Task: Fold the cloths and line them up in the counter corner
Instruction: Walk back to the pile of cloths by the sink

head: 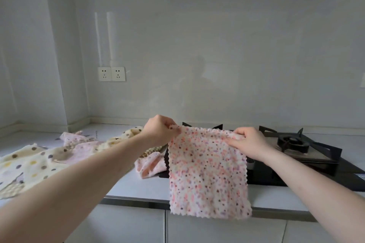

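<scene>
We hold a square white fleece cloth speckled with pink and purple dots (207,171) up in the air in front of the pale surface (138,183), our left hand (159,131) pinching its top left corner in a closed grip and our right hand (249,143) pinching the top right corner likewise, so it hangs flat past the surface's front edge. On the surface to the left lie unfolded cream cloths with coloured polka dots (29,163) and a crumpled pink cloth (151,165) touching the edge of the black gas hob (308,156).
</scene>
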Action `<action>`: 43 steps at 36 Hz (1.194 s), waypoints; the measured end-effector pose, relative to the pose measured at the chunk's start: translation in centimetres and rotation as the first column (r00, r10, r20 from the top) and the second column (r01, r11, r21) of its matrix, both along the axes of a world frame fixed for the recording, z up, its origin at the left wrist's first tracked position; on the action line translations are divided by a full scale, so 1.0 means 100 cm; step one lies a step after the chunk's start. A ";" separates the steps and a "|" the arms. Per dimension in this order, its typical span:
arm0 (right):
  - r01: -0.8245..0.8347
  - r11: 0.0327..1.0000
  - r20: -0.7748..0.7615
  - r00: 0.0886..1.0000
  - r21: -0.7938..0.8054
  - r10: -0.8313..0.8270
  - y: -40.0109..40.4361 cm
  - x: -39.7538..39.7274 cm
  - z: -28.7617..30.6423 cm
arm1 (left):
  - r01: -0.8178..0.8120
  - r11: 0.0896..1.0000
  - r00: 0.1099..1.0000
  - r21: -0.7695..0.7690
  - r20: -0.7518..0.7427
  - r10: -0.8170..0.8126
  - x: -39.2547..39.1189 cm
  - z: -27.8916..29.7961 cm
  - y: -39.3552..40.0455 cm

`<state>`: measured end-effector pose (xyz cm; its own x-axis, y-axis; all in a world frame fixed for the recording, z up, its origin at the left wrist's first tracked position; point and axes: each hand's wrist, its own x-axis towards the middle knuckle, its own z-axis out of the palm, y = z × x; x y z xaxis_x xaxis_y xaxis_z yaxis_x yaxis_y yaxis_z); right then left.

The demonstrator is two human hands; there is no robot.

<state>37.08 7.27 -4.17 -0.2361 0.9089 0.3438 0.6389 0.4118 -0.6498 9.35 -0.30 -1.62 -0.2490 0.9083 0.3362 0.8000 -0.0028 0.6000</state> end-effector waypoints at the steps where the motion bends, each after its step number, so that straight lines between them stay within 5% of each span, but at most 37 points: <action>1: 0.018 1.000 0.016 1.000 0.011 -0.019 0.003 -0.003 -0.004 | -0.017 1.000 1.000 -0.014 -0.010 0.017 0.000 -0.005 0.005; 19: 0.151 0.987 -0.004 0.989 0.046 -0.151 0.062 -0.023 -0.047 | -0.081 0.996 0.986 0.036 0.146 0.075 -0.010 -0.055 0.059; 43: -0.092 0.992 0.010 0.996 0.083 0.092 -0.006 0.020 -0.103 | 0.061 0.998 0.997 -0.019 -0.041 -0.062 -0.021 -0.117 -0.004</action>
